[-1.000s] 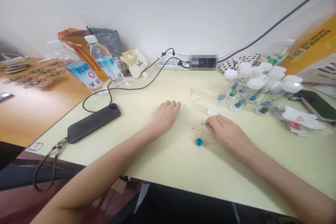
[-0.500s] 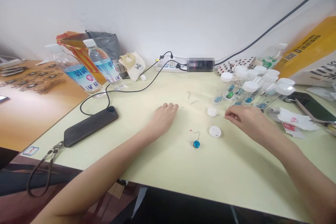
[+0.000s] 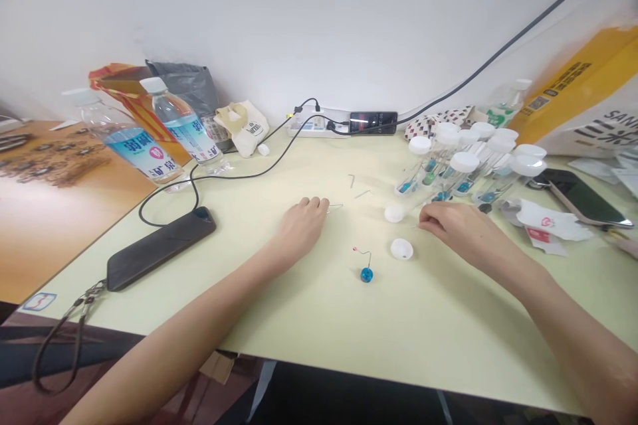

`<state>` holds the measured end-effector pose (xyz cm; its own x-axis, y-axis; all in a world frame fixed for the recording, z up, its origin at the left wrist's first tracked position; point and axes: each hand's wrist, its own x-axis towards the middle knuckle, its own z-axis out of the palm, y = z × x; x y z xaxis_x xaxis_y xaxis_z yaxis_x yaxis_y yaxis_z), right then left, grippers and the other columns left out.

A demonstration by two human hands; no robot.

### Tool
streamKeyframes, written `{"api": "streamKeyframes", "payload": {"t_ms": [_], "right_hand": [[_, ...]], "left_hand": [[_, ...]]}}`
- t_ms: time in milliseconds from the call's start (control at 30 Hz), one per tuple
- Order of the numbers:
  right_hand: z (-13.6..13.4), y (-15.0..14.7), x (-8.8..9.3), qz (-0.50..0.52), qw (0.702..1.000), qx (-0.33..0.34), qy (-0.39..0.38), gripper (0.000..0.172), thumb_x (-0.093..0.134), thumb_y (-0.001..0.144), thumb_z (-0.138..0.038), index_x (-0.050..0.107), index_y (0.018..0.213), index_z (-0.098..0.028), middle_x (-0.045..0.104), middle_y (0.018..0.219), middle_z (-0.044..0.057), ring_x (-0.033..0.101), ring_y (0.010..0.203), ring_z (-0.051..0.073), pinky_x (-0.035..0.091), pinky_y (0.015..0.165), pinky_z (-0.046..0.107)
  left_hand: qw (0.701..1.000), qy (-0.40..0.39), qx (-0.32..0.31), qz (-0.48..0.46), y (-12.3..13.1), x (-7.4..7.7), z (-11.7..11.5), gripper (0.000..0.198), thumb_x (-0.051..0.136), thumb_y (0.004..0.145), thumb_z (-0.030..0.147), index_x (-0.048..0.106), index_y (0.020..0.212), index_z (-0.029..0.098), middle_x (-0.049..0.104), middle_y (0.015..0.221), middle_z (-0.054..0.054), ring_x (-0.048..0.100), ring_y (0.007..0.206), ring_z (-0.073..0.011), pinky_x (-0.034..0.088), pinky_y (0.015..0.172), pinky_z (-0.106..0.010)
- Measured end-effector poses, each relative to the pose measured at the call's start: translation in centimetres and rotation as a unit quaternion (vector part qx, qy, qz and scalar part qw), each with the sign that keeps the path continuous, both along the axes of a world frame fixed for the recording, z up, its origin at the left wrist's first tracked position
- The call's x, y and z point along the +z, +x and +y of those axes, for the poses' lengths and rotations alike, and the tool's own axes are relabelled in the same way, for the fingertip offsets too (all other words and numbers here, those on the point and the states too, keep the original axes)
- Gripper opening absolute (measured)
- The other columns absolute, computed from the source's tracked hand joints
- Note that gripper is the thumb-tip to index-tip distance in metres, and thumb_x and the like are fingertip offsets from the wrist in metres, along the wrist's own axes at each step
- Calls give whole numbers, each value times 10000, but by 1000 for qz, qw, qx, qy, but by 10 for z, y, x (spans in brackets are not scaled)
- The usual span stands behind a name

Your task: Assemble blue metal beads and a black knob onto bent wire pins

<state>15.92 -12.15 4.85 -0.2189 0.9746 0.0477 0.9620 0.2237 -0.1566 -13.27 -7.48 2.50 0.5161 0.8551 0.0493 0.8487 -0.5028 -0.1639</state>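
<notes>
Head view shows the right hand [image 3: 461,229] low on the pale desk [image 3: 309,325], its thumb and fingers drawn close together at the tips. A very thin wire [image 3: 413,226] may be held there, but it is too faint to be sure. Just beside those fingertips lies a round white cap [image 3: 393,214], and a second white cap [image 3: 401,250] sits near it. The left hand [image 3: 302,222] rests on the desk with its fingers loosely curled, and it holds nothing that can be seen. A small bent wire [image 3: 335,207] lies just past its fingertips, with two more bits of wire [image 3: 363,194] farther on. Between the hands sits a blue bead [image 3: 366,274] on a curved wire. Farther right, clear tubes [image 3: 416,169] with white caps lean in a bunch.

The thin wire could slip if the fingers loosen, and it would be hard to spot on the pale desk. A bump from the right hand could roll the caps or knock the leaning tubes. Earlier, the right hand was next to the blue bead and only one cap showed. Now the hand is farther right, and two caps show.
</notes>
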Motion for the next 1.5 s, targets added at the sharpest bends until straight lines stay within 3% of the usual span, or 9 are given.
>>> {"api": "streamKeyframes", "payload": {"t_ms": [200,333,433,567,833,1033,1167,1333,1500], "right_hand": [[-3,5,11,50,997,54,-9,244,432,913,-316,614,782,-219,657,868,18,599,753,177,387,652,304],[-8,0,17,69,994,80,-19,229,431,922,-329,588,793,-223,628,844,10,565,743,159,393,661,297],[-9,-3,15,70,991,101,-44,205,426,920,-305,574,799,-228,605,812,-2,541,704,146,390,651,293],[-8,-5,10,70,991,102,-59,201,420,920,-310,570,812,-229,601,821,-4,544,699,145,384,635,289],[-6,-4,3,76,993,93,-10,235,414,938,-354,560,816,-216,580,820,2,540,662,135,378,620,289],[-10,-14,-2,102,987,121,30,221,393,965,-335,557,880,-214,560,886,12,539,699,128,393,625,282],[-12,-19,-4,118,981,148,50,187,393,970,-276,551,900,-205,540,885,11,542,697,114,410,641,276],[-11,-15,-3,115,967,193,123,170,418,960,-242,553,872,-185,552,865,29,541,715,122,406,637,268],[-10,-12,-3,53,962,243,110,222,396,957,-203,593,859,-174,576,813,32,547,692,128,381,602,262]], "left_hand": [[995,30,-31,-95,11,4,-4,185,391,939,249,527,1001,140,580,1063,-107,513,978,-223,451,848,-355],[927,-90,-179,-317,26,-3,-7,168,459,925,294,566,971,172,588,1024,-62,541,959,-156,462,871,-292],[880,-191,-230,-368,40,-11,-3,272,581,859,372,585,1061,189,590,1067,-59,560,951,-146,469,875,-287],[850,-225,-276,-387,62,-16,5,434,650,783,461,588,1115,187,606,1128,-78,552,1033,-177,446,919,-308],[846,-250,-343,-323,82,-17,13,492,603,773,567,653,1055,166,596,1131,-86,511,1055,-203,378,975,-338],[861,-225,-338,-307,82,-25,15,494,578,775,599,657,1037,187,583,1120,-82,506,1021,-214,371,958,-362],[861,-223,-330,-315,82,-26,15,451,597,775,566,652,1025,194,583,1093,-80,507,999,-213,376,939,-366],[854,-250,-313,-333,74,-14,12,321,657,755,410,567,958,178,608,1011,-57,505,952,-193,382,907,-348],[846,-273,-301,-346,67,-10,9,212,621,774,320,511,898,188,620,957,-36,503,896,-172,380,845,-323]]}}
